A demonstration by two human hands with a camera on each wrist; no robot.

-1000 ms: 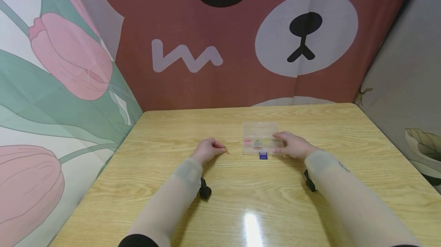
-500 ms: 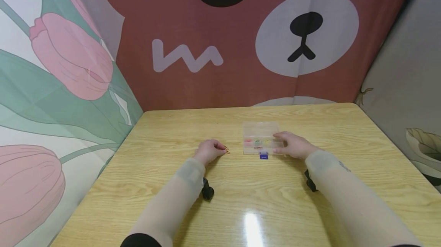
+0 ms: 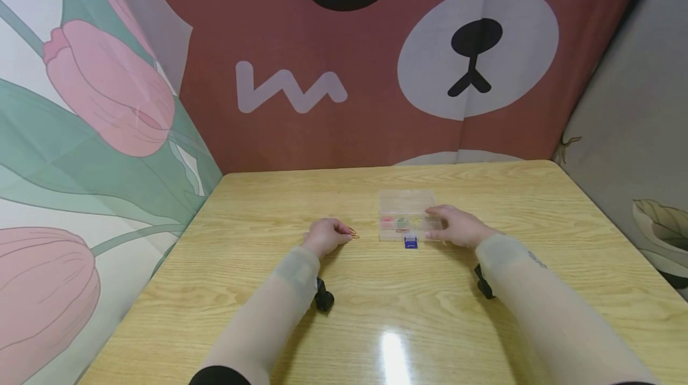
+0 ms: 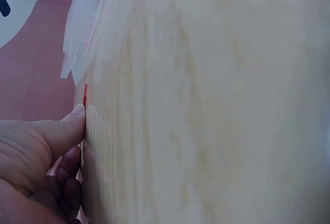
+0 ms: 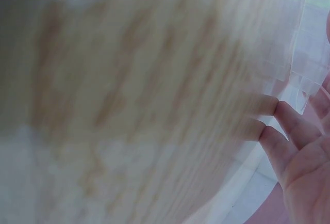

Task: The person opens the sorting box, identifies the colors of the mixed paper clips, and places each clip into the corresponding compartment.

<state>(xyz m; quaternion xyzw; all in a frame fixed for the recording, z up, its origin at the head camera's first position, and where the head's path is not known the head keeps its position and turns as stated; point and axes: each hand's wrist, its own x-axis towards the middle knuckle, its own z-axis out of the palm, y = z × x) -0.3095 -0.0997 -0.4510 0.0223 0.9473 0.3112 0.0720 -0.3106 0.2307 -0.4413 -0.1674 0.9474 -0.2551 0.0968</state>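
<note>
My left hand [image 3: 325, 237] pinches a red-orange paper clip [image 3: 355, 236] between thumb and fingertips, close over the table left of a clear plastic box. In the left wrist view the red clip [image 4: 85, 94] sticks out past the thumb tip. The box [image 3: 388, 238] stands with its lid [image 3: 407, 200] raised at the back. Pink, green and yellow small things lie in its compartments, with a red one in the front row. My right hand [image 3: 461, 227] holds the box's right end, thumb at the front and index finger at the back. In the right wrist view other fingertips [image 5: 255, 129] rest against the table.
A blue latch [image 3: 411, 243] hangs at the box's front edge. The wooden table [image 3: 365, 289] runs back to a red-brown cloth [image 3: 322, 134] with a bear print. Printed cloths hang at both sides. Black camera mounts [image 3: 324, 299] sit under the wrists.
My left hand has shifted slightly right, toward the box, with the paper clip still pinched. The right hand and the box have stayed in place.
</note>
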